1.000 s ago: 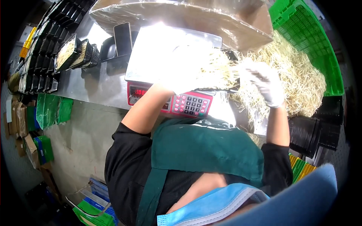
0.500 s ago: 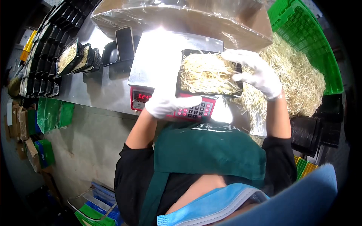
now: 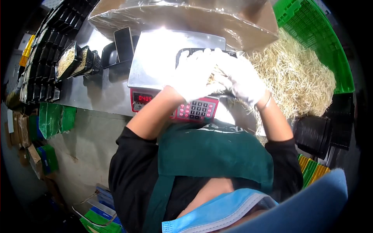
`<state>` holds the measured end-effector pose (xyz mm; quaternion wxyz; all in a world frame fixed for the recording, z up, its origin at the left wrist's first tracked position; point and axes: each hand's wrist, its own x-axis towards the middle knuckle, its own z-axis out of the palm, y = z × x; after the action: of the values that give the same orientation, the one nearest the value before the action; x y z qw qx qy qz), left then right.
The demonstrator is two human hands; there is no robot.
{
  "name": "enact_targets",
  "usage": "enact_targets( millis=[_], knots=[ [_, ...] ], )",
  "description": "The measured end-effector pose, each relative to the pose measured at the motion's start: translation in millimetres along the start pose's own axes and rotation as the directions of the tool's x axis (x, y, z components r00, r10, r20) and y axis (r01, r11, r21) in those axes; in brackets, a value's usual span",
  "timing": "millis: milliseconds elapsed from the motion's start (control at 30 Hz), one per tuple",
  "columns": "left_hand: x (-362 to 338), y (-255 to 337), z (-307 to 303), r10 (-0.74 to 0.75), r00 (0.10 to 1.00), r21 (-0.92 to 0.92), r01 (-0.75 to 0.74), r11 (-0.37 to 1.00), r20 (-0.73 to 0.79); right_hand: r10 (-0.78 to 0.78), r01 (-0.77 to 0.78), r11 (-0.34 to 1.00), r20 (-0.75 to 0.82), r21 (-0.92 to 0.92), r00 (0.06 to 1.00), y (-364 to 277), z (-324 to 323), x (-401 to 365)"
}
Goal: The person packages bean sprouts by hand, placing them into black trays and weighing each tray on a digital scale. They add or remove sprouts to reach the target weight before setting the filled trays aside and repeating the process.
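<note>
Both gloved hands lie over a black tray (image 3: 182, 54) on the metal pan of a red digital scale (image 3: 149, 66). My left hand (image 3: 194, 75) rests flat over the tray's left part, fingers stretched toward the far rim. From the right, my right hand (image 3: 241, 75) covers the other part, its fingers apart and slightly bent, touching the contents. Bean sprouts (image 3: 213, 82) show in the gap between the hands; the rest of the tray's contents is hidden. Red digits glow on the scale's display (image 3: 145, 98). A large heap of bean sprouts (image 3: 295, 73) lies just right of my right hand.
A green crate (image 3: 330, 50) tilts behind the heap. Film-wrapped cardboard (image 3: 186, 19) stands behind the scale. To the left are a phone (image 3: 123, 44) propped in a black tray (image 3: 110, 54), filled trays (image 3: 68, 62) and stacked black trays (image 3: 42, 62). Black containers (image 3: 312, 132) sit at right.
My left hand has moved from the scale's front edge up onto the tray. My right hand has shifted left over the sprouts. The display reading has risen.
</note>
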<state>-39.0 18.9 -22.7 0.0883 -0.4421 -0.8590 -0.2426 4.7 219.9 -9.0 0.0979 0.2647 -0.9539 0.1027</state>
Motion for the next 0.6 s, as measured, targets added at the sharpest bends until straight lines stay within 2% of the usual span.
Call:
enact_targets(
  millis=[33,67,133,167,200,233,267,300,333,367,400,433,467,533,567,600],
  knots=[
    [-1.3,-3.8,4.0,0.02,1.0,-0.015,-0.02,1.0,0.015,0.054,-0.076,0.989,0.171,0.128,0.984,-3.6,-25.2,10.6],
    [-1.1,-8.6,5.5,0.044,0.999,-0.023,-0.043,0.999,0.027,0.054,-0.073,0.99,0.156,0.124,0.986,0.1,-33.7,8.9],
    [-1.2,-4.0,-3.6,0.023,0.998,0.003,-0.023,1.0,0.062,-0.03,0.03,0.995,-0.002,0.097,1.0,5.7,-49.3,-6.7],
    [-1.3,-1.5,-5.7,-0.005,0.995,0.016,0.003,1.0,0.098,0.074,-0.077,0.975,0.02,0.209,0.997,-0.3,-62.6,-16.7],
    [-0.2,-3.2,-5.6,-0.001,0.995,0.009,0.0,1.0,0.097,0.08,-0.083,0.975,0.024,0.205,0.997,-1.9,-57.1,-28.0],
    [-0.9,-5.6,-4.7,-0.012,0.992,-0.042,0.018,0.999,0.126,0.213,-0.175,0.864,-0.027,0.472,0.977,-1.8,-42.3,-42.0],
    [-2.5,-5.5,-3.6,-0.025,0.987,-0.09,0.039,0.995,0.157,0.352,-0.225,0.674,-0.038,0.704,0.935,-2.2,-26.4,-53.2],
    [-2.1,-3.4,-3.7,-0.039,0.987,-0.043,0.046,0.998,0.156,0.426,-0.217,0.637,-0.103,0.74,0.899,-5.3,-11.3,-55.5],
    [-0.6,-1.8,-6.0,-0.04,0.987,-0.037,0.047,0.998,0.154,0.422,-0.211,0.638,-0.107,0.74,0.9,-1.2,-1.8,-63.0],
    [1.2,-0.1,-9.9,-0.036,0.982,0.044,0.028,0.999,0.185,0.564,-0.404,0.484,0.077,0.776,0.822,5.7,5.5,-73.5],
    [1.9,1.8,-14.3,-0.033,0.975,0.124,0.006,0.992,0.221,0.664,-0.573,0.293,0.268,0.766,0.698,7.0,9.5,-80.3],
    [2.0,4.8,-20.8,-0.03,0.973,0.128,0.001,0.992,0.227,0.636,-0.365,0.215,0.153,0.906,0.756,-2.5,-1.1,-76.1],
    [1.5,8.4,-28.8,-0.008,0.983,0.081,-0.007,0.997,0.184,0.644,-0.306,0.155,0.139,0.939,0.752,-7.6,-17.8,-70.0],
    [-2.8,6.4,-41.3,0.009,0.992,0.038,-0.014,0.999,0.129,0.691,-0.289,0.209,0.068,0.934,0.72,0.3,-41.6,-72.4],
    [-9.7,0.5,-48.8,-0.041,0.986,-0.309,0.09,0.947,0.161,0.648,-0.172,0.247,-0.031,0.954,0.761,5.0,-56.1,-69.5],
    [-17.3,-5.0,-55.5,-0.078,0.975,-0.613,0.192,0.767,0.209,0.659,-0.156,0.32,-0.101,0.934,0.745,6.7,-67.7,-67.1]
  ],
)
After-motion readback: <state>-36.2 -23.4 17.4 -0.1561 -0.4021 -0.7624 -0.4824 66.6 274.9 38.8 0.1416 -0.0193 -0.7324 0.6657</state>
